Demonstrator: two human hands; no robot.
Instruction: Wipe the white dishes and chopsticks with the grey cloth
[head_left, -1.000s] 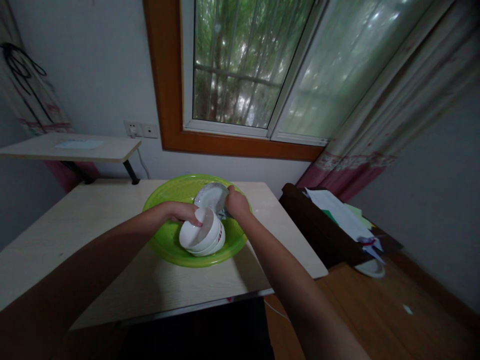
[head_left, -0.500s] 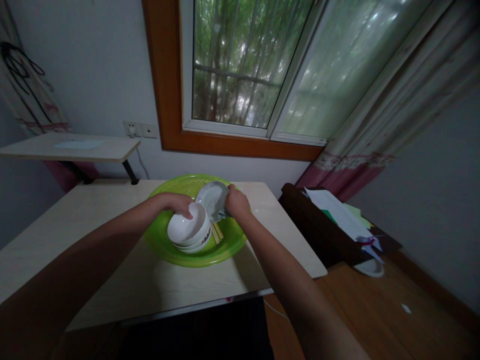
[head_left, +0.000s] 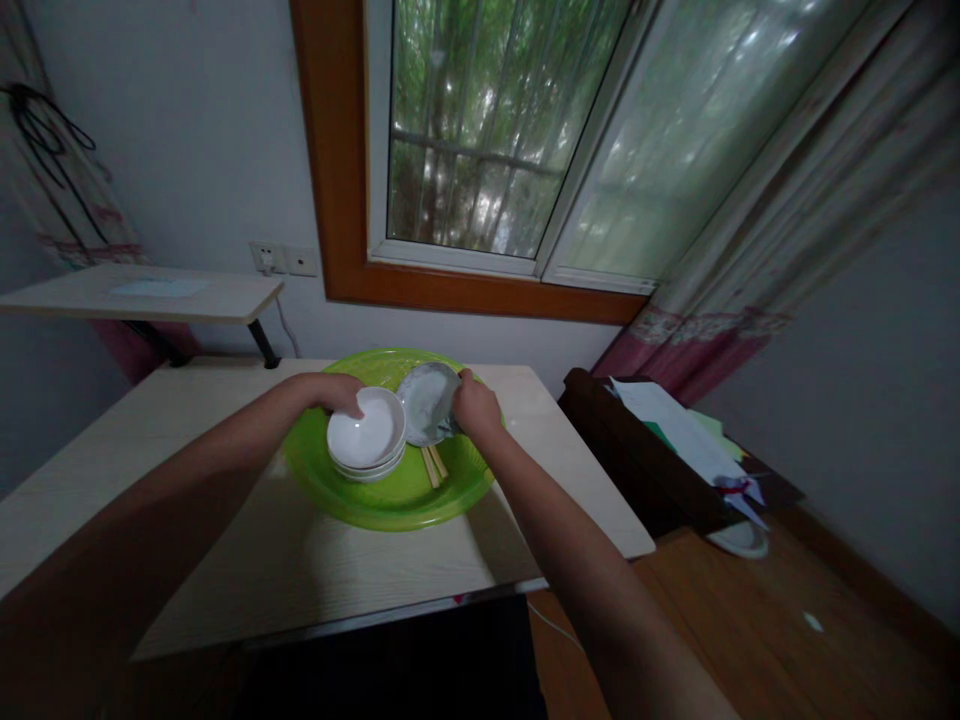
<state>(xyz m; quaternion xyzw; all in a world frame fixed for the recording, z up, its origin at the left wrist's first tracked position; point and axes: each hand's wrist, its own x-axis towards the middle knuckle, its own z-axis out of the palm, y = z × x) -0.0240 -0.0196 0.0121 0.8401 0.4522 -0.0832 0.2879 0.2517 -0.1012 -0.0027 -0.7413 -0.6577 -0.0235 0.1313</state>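
Note:
A stack of white bowls (head_left: 367, 430) sits in the left part of a green plastic basin (head_left: 420, 518). My left hand (head_left: 339, 393) grips the top bowl by its far left rim, thumb inside and fingers hidden behind. To the right, a pale plate or shallow dish (head_left: 426, 400) leans up in the basin, with my right hand (head_left: 474, 405) closed on its right edge. A crumpled greyish piece, perhaps a cloth, shows beside my right fingers, too small to make out. Light-coloured chopsticks (head_left: 433, 466) lie in the basin below the dish.
The basin stands on a pale wooden desk (head_left: 555, 480). A raised shelf (head_left: 142, 295) is at the left, under wall sockets (head_left: 283, 259). A window (head_left: 480, 130) is behind. Papers (head_left: 675, 420) lie on a dark brown piece of furniture (head_left: 637, 460) at the right.
My left hand and the top bowl have moved left and slightly away from the dish. The bowl now rests more level on the stack. My right hand has barely moved.

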